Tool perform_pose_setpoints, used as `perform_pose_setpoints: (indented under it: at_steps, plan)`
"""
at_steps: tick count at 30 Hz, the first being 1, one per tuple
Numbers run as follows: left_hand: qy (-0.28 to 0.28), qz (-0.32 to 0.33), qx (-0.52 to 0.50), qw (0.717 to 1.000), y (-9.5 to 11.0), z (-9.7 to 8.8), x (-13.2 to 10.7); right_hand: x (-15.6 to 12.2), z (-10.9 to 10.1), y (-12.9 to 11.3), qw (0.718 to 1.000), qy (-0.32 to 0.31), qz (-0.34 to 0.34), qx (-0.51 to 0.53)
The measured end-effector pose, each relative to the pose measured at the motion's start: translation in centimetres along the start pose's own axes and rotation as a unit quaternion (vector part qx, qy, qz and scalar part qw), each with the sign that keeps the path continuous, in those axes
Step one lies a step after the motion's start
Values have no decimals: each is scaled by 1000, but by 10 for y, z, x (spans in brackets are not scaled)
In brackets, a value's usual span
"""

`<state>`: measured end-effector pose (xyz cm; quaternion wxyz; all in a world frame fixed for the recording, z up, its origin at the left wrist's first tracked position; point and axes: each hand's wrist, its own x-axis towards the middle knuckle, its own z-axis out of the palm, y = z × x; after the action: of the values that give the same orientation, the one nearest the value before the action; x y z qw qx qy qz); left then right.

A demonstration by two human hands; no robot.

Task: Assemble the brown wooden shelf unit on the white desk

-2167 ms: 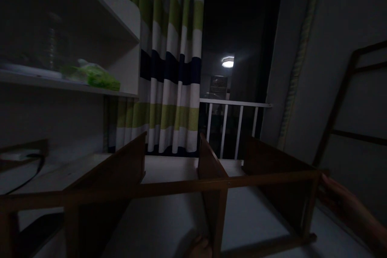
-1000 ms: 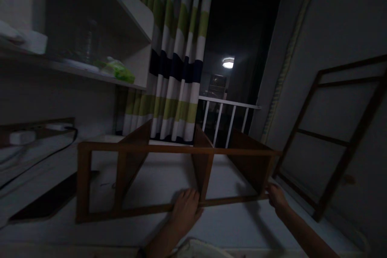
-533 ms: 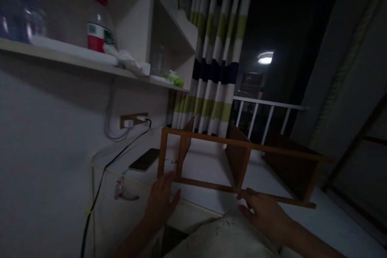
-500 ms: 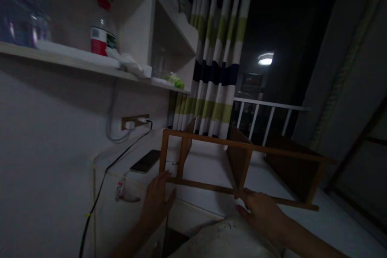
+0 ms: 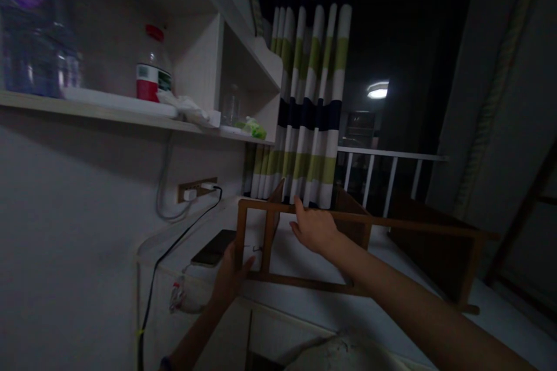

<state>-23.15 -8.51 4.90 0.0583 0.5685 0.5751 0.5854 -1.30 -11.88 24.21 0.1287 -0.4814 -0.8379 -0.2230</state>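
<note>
A brown wooden shelf frame [image 5: 404, 226] with upright dividers lies on its side on a white surface [image 5: 391, 313] in a dim room. My left hand [image 5: 231, 278] grips the frame's left upright near its lower corner. My right hand [image 5: 314, 228] reaches over and holds the frame's top rail, fingers curled on it.
A dark phone [image 5: 213, 248] lies left of the frame, with a black cable [image 5: 174, 243] running to a wall socket [image 5: 195, 190]. Wall shelves hold a red-labelled bottle [image 5: 152, 72] and a green bag [image 5: 252, 127]. A striped curtain [image 5: 311, 93], white railing [image 5: 391, 177] and another brown frame [image 5: 526, 208] stand behind.
My right hand has lifted from the frame's bottom rail up to its top rail. My left hand has closed on the left upright. The view has shifted slightly.
</note>
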Motion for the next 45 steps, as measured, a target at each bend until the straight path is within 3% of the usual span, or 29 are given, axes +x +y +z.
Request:
perform_pose_setpoints:
  at_steps: [6,14,25,33,45]
  plan:
    - [10,36,42,998,1,-15,-10,-2,2,12,999,-16,33,-16]
    - [-1,62,57,996,7,-23,-23,-20,-1,20,1000,-8,13,-24]
    - [6,52,39,998,-1,-16,-19,-23,6,23,1000,12,-7,-27]
    - [-22,19,62,998,-17,-9,-42,-21,19,22,998,31,-25,-50]
    - [24,-3,59,998,-23,-6,-42,-16,24,20,993,53,-15,-107]
